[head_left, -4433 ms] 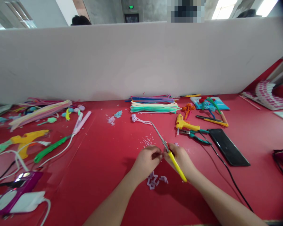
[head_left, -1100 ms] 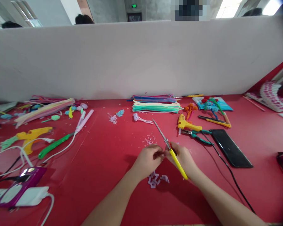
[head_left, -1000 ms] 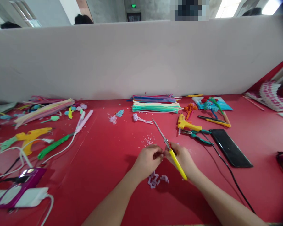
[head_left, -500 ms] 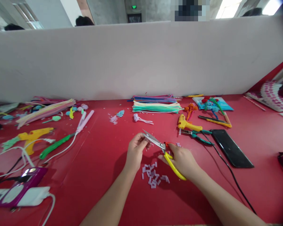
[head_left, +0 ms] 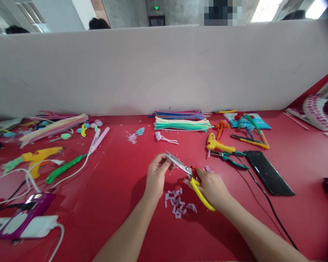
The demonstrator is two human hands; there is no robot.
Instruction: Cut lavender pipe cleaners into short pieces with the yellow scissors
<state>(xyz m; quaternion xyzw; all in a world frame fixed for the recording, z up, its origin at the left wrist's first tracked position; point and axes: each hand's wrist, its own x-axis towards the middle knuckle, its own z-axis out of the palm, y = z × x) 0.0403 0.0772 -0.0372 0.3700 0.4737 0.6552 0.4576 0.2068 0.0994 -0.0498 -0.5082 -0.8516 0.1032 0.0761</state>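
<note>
My right hand [head_left: 211, 185] grips a pair of scissors [head_left: 198, 185] with yellow and red handles, their blades pointing up and left. The blade tips reach the fingers of my left hand [head_left: 157, 173], which are pinched together at the blades. Whatever lies in that pinch is too small or too hidden to name. Below the scissors, several short lilac pieces [head_left: 176, 203] lie scattered on the red table [head_left: 112, 218]. Lilac bits [head_left: 207, 169] also lie just beyond my right hand. Farther off is a lilac pipe-cleaner shape [head_left: 164, 137] with a curled head and loose stems.
Bundled pipe cleaners [head_left: 183, 124] lie along the white partition [head_left: 164, 69]. To the right are a yellow glue gun [head_left: 220, 145], teal-handled pliers [head_left: 229, 157], a phone [head_left: 269, 173] and a black cable. On the left are another glue gun [head_left: 38, 158], a green-handled tool [head_left: 65, 169] and a purple power strip [head_left: 34, 207].
Hands and scissors hold nearly the same pose. The whole view has shifted very slightly; nothing on the table has visibly moved.
</note>
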